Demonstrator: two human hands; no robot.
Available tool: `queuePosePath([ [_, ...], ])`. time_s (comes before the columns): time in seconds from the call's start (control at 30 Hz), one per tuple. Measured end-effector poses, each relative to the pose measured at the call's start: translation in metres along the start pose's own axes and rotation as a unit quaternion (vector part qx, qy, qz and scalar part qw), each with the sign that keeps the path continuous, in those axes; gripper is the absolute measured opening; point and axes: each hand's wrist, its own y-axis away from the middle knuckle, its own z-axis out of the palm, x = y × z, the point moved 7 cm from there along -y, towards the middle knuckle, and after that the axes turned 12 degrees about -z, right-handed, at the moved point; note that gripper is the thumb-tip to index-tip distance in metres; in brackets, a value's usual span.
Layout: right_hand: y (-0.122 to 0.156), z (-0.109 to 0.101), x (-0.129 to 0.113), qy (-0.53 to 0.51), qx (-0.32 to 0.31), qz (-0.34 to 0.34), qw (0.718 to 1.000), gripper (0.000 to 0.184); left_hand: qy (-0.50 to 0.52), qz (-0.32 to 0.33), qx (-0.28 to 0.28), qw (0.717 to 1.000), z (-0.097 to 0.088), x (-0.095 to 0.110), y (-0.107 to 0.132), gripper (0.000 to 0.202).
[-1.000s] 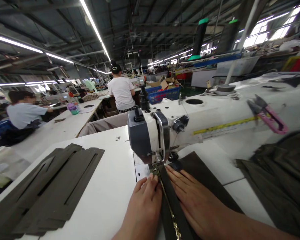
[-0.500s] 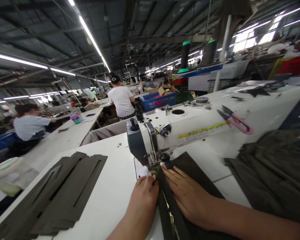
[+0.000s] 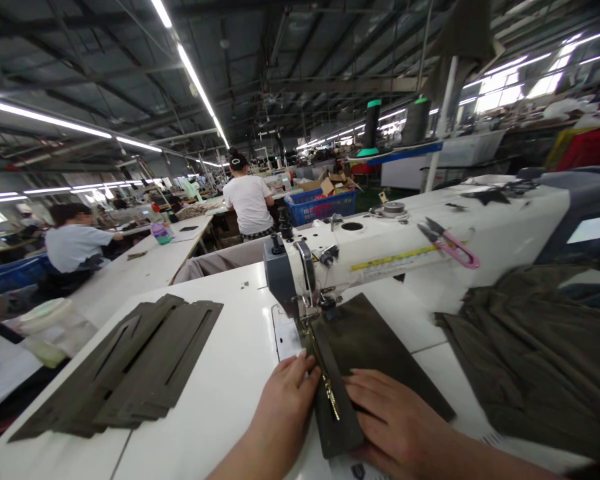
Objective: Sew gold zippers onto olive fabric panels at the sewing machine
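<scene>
A dark olive fabric piece (image 3: 337, 432) with a gold zipper (image 3: 329, 393) set in its slot runs under the presser foot (image 3: 307, 317) of a white sewing machine (image 3: 380, 247). My left hand (image 3: 286, 410) is at the strip's left edge, thumb and fingers pinched together on the fabric. On the other side, my right hand (image 3: 397, 417) lies against the strip's right edge, its fingers stretched out over the cloth and not gripping. A wider olive panel (image 3: 380, 340) spreads flat beneath and to the right of the strip.
To the left, a stack of slotted olive pieces (image 3: 165, 360) lies on the white table (image 3: 230, 373). Crumpled olive cloth (image 3: 530, 353) is at the right. Pink thread snips (image 3: 453, 245) rest on the machine arm. A person in a white shirt (image 3: 250, 203) sits ahead.
My right hand has drawn back from beside the presser foot towards me. The fabric has fed forward, its near end now in view. My left hand stays at the left edge.
</scene>
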Motion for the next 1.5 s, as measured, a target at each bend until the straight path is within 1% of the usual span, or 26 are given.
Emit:
queuePosePath([
  [0.03,0.002,-0.001,-0.010,0.020,0.024,-0.025,0.999,0.022,0.005,-0.011,-0.003,1.000,-0.001,0.000,0.002,0.028],
  [0.1,0.005,0.001,-0.022,0.062,0.046,-0.053,0.996,0.027,0.016,-0.032,-0.006,0.999,-0.001,-0.001,0.002,0.029],
  [0.2,0.001,0.007,-0.031,0.093,0.034,-0.075,0.992,0.037,0.016,-0.048,0.000,0.999,-0.001,-0.001,0.001,0.027],
  [0.3,-0.005,0.008,-0.035,0.081,0.024,-0.084,0.993,0.040,-0.006,-0.042,0.023,0.999,-0.001,0.005,0.001,0.021],
  [0.4,-0.006,0.008,-0.033,0.066,0.025,-0.070,0.995,0.040,-0.029,-0.035,0.046,0.998,-0.002,0.011,0.003,0.014],
  [0.5,-0.003,0.009,-0.032,0.073,0.055,-0.074,0.993,0.040,-0.031,-0.037,0.056,0.997,-0.002,0.012,0.003,0.013],
  [0.6,-0.001,0.012,-0.028,0.074,0.064,-0.075,0.992,0.039,-0.027,-0.035,0.064,0.997,-0.002,0.009,0.001,0.013],
  [0.77,-0.002,0.019,-0.019,0.069,0.026,-0.065,0.995,0.037,-0.035,-0.036,0.039,0.998,0.002,0.004,-0.006,0.015],
  [0.9,-0.003,0.024,-0.011,0.064,0.017,-0.068,0.995,0.036,-0.047,-0.047,0.016,0.998,0.005,-0.004,-0.011,0.017],
  [1.0,-0.006,0.030,-0.004,0.060,-0.010,-0.076,0.995,0.031,-0.053,-0.048,0.014,0.997,0.006,-0.010,-0.015,0.022],
  [1.07,-0.008,0.032,0.001,0.057,-0.016,-0.075,0.995,0.028,-0.049,-0.040,0.009,0.998,0.006,-0.013,-0.017,0.024],
  [1.17,-0.009,0.037,0.010,0.053,-0.036,-0.067,0.996,0.028,-0.033,-0.030,0.002,0.999,0.008,-0.017,-0.018,0.023],
  [1.27,-0.008,0.044,0.018,0.045,-0.060,-0.056,0.996,0.028,-0.015,-0.038,0.007,0.999,0.010,-0.023,-0.020,0.021],
  [1.33,-0.010,0.045,0.022,0.045,-0.054,-0.054,0.996,0.029,-0.011,-0.054,0.005,0.998,0.013,-0.026,-0.022,0.020],
  [1.5,-0.020,0.041,0.029,0.058,-0.012,-0.056,0.997,0.036,-0.008,-0.107,-0.020,0.994,0.020,-0.034,-0.027,0.019],
])
